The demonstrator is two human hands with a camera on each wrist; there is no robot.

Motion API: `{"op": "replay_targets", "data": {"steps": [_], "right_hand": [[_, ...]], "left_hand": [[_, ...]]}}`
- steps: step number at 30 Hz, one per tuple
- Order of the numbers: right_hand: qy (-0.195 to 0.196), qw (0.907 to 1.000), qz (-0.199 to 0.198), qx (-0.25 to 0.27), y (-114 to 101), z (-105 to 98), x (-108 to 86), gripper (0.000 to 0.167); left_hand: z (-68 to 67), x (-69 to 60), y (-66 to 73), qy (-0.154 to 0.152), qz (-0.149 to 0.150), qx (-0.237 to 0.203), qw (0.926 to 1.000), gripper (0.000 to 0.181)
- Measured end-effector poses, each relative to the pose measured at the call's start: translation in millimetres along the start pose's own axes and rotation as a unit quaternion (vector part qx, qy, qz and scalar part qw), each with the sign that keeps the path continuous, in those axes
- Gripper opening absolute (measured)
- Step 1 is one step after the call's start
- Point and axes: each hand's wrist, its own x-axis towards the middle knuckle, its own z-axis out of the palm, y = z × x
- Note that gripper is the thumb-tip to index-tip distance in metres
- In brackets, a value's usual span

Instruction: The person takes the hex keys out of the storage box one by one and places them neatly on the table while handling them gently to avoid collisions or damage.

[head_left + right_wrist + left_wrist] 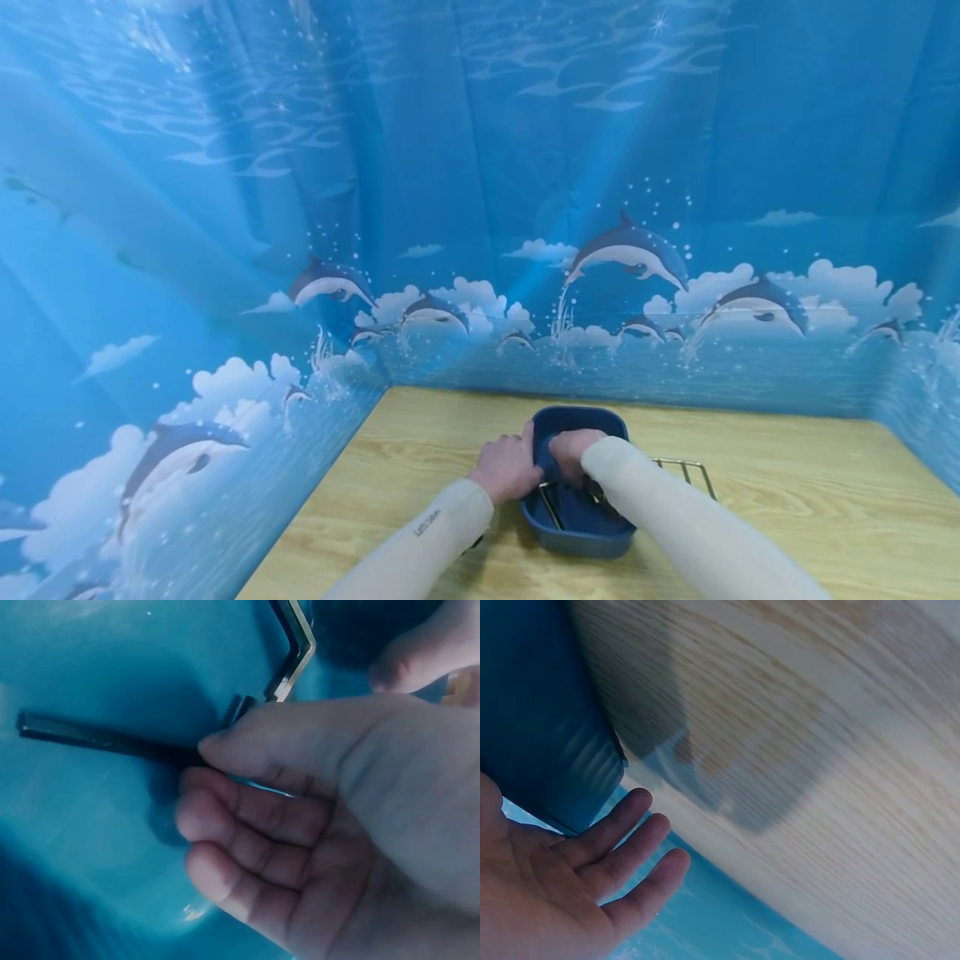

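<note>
A deep blue plastic tub point(577, 542) with rounded corners sits on the wooden table. My left hand point(508, 465) lies at its left rim, thumb at the edge. In the left wrist view, three fingers of that hand point(607, 877) extend loosely beside the tub's outer wall point(547, 720). My right hand point(576, 454) reaches down inside the tub. The right wrist view shows this hand point(285, 825) pinching a slim dark bar point(105, 741) between thumb and curled fingers; its far part is hidden. An angled metal bar point(300, 645) lies just beyond the thumb.
To the right of the tub, partly behind my right sleeve, lies a thin metal wire rack point(693, 471). The wooden table point(795, 483) meets a blue dolphin-print curtain point(480, 208) at its back and left side.
</note>
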Motion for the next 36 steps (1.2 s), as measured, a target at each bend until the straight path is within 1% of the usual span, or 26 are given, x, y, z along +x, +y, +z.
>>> {"op": "replay_targets", "data": {"steps": [2, 5, 8, 12, 14, 17, 20, 22, 25, 27, 29, 32, 36], "right_hand": [[0.006, 1.0000, -0.004, 0.006, 6, 5, 6.4, 0.018], [0.018, 0.9998, -0.009, 0.009, 6, 4, 0.5, 0.017], [0.018, 0.9996, -0.006, 0.021, -1, -6, -19.5, 0.016], [0.037, 0.9984, -0.019, 0.038, -12, -21, -53.1, 0.014], [0.048, 0.9975, -0.030, 0.041, -13, -24, -61.7, 0.014], [0.069, 0.9953, -0.049, 0.046, -10, -24, -67.9, 0.016], [0.097, 0.9898, -0.081, 0.066, -4, -24, -70.3, 0.021], [0.131, 0.9816, -0.125, 0.061, 9, -16, -59.5, 0.025], [0.162, 0.9710, -0.155, 0.084, 17, -13, -63.3, 0.029], [0.176, 0.9667, -0.160, 0.094, 21, -12, -66.4, 0.030], [0.174, 0.9673, -0.137, 0.124, 16, -17, -81.8, 0.030], [0.186, 0.9658, -0.118, 0.137, 18, -16, -86.6, 0.028], [0.213, 0.9597, -0.104, 0.151, 25, -15, -90.8, 0.025]], "left_hand": [[0.5, 0.1, -0.3, -0.004, -0.003, 0.000, 1.0000, 0.074], [0.2, -0.3, -0.7, -0.008, -0.004, -0.001, 1.0000, 0.073], [-0.4, -0.4, -0.4, -0.011, -0.004, 0.000, 0.9999, 0.073], [-1.2, 0.0, 0.7, -0.013, -0.002, 0.002, 0.9999, 0.073], [-1.4, 0.2, 1.1, -0.013, -0.001, 0.004, 0.9999, 0.073], [-2.0, 0.4, 1.3, -0.013, 0.001, 0.007, 0.9999, 0.072], [-2.1, 0.6, 1.5, -0.008, 0.002, 0.007, 0.9999, 0.072], [-1.6, 1.0, 1.6, -0.005, 0.001, 0.007, 1.0000, 0.072], [-0.5, 1.6, 1.9, -0.005, -0.003, 0.007, 1.0000, 0.072], [-0.1, 1.8, 2.2, -0.005, -0.006, 0.005, 1.0000, 0.073], [0.3, 1.9, 2.3, -0.005, -0.008, 0.007, 0.9999, 0.073], [0.7, 1.4, 2.5, 0.000, -0.009, 0.008, 0.9999, 0.073], [0.4, 0.9, 3.6, 0.002, -0.012, 0.009, 0.9999, 0.073]]}}
